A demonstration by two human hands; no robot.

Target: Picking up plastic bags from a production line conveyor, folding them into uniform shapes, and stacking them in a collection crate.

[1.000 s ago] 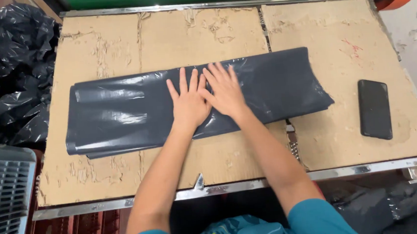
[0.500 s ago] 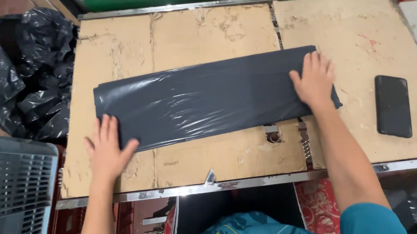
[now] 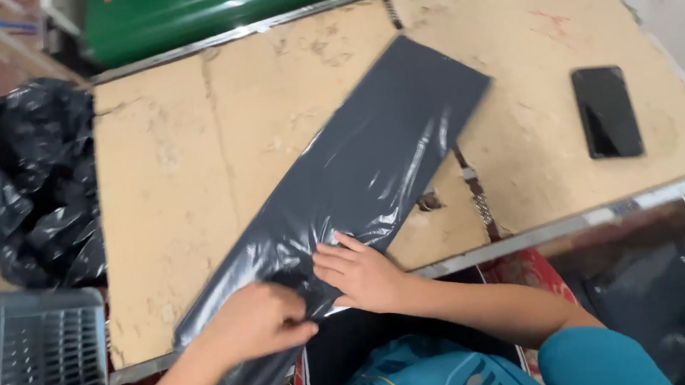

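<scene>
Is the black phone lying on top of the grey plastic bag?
No, the phone lies on the bare table, apart from the bag.

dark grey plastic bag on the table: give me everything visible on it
The folded dark grey plastic bag is a long, flat strip of thin glossy film, creased and catching light in streaks. It lies diagonally on the worn tan board table, its far end square toward the upper right, its near end hanging over the table's front metal edge. The left hand grips the near end, bunching it; the right hand lies flat on it beside the left. Nothing else touches it.
</scene>
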